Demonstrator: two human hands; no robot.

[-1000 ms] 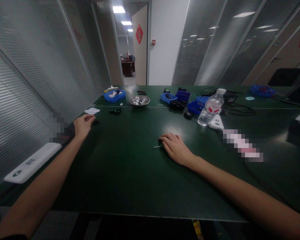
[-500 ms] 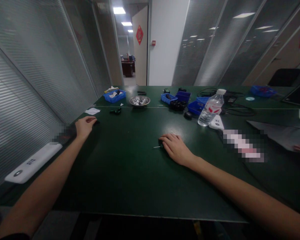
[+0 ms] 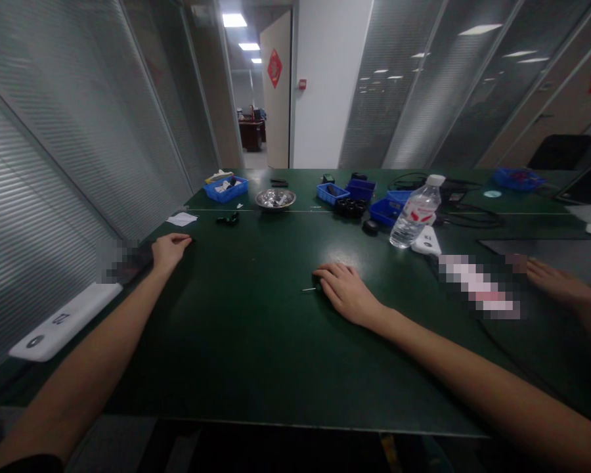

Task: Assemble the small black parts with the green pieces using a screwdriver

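My left hand (image 3: 169, 251) lies on the dark green table (image 3: 256, 341) near its left edge, fingers curled together and pointing right. The small black part that lay beside it earlier is not visible. My right hand (image 3: 345, 293) rests palm down in the middle of the table. Its fingertips cover the dark handle of a thin tool (image 3: 309, 289), whose metal tip sticks out to the left.
Another person's hand (image 3: 554, 282) rests at the right on a grey sheet (image 3: 507, 248). A water bottle (image 3: 416, 213) and a white device (image 3: 426, 241) stand behind my right hand. Farther back are a metal bowl (image 3: 275, 198), blue bins (image 3: 225, 189) and black parts (image 3: 350, 207).
My left hand slid slightly nearer and right, over where the small black part lay. Another person's hand and a grey sheet came in from the right. My right hand stayed still.
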